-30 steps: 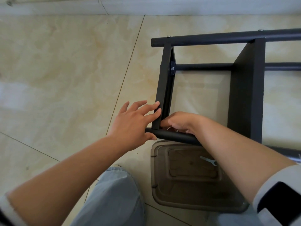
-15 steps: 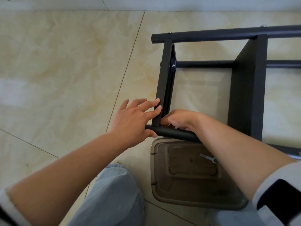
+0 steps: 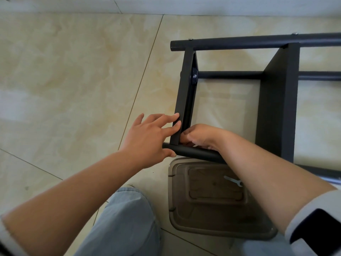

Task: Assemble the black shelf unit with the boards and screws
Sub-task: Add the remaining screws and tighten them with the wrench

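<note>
Looks like a home room, floor-level work. Glossy beige marble-look floor tiles (image 3: 64,80) with thin grout lines, pale baseboard (image 3: 203,5) along the far wall. Flat-pack black shelf frame (image 3: 276,108) lies on the floor, clear brown plastic bin (image 3: 212,230) beside it with a small wrench (image 3: 232,181) inside.

A translucent brown plastic tray (image 3: 217,224) lies on the glossy beige tiled floor (image 3: 73,80), with a small silver wrench (image 3: 232,180) inside it (partly hidden). A light skirting (image 3: 184,5) runs along the far edge. Pale blue trouser knees (image 3: 125,224) show below.
</note>
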